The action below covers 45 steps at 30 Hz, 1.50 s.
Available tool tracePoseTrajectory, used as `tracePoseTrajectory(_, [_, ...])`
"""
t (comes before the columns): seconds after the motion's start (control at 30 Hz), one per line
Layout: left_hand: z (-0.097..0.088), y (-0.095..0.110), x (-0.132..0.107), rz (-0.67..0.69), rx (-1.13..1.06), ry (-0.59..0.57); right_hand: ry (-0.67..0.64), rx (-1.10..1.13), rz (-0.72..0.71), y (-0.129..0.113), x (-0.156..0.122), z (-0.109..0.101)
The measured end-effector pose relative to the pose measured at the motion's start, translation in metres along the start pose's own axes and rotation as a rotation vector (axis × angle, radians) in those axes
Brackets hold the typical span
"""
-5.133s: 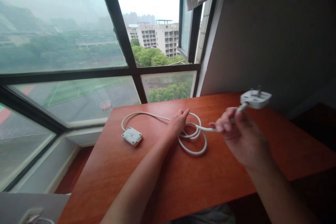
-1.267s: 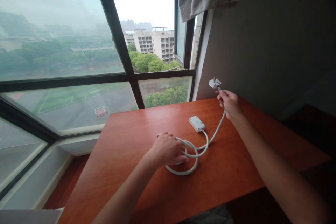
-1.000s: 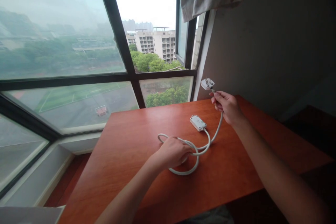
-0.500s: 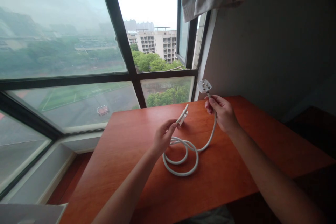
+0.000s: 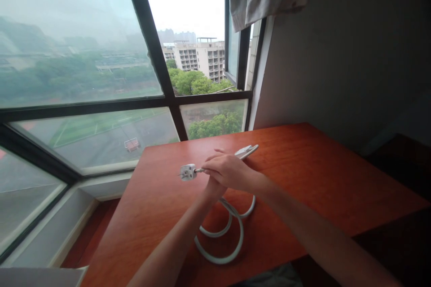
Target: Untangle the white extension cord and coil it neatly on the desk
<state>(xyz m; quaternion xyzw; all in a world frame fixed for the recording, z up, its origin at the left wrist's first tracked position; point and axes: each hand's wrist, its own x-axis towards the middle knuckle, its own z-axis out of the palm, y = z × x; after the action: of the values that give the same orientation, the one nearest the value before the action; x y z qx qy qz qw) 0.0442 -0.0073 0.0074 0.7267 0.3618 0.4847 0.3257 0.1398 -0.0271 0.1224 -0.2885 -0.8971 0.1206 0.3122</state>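
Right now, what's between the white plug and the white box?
In the head view, the right hand lies between the white plug and the white box, in front of the left hand, which is mostly hidden.

No legible txt / nos.

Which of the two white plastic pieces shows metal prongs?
The squarish white plastic plug, its neck pinched by the right hand, shows metal prongs; the white rectangular block beyond that hand shows none.
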Motion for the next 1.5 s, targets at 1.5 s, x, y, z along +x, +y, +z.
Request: tracePoseTrajectory(1.5, [-0.046,0.052,0.028,-0.211,-1.033,0.438,0.01,1.183,0.355,0.065,-0.078,0.019])
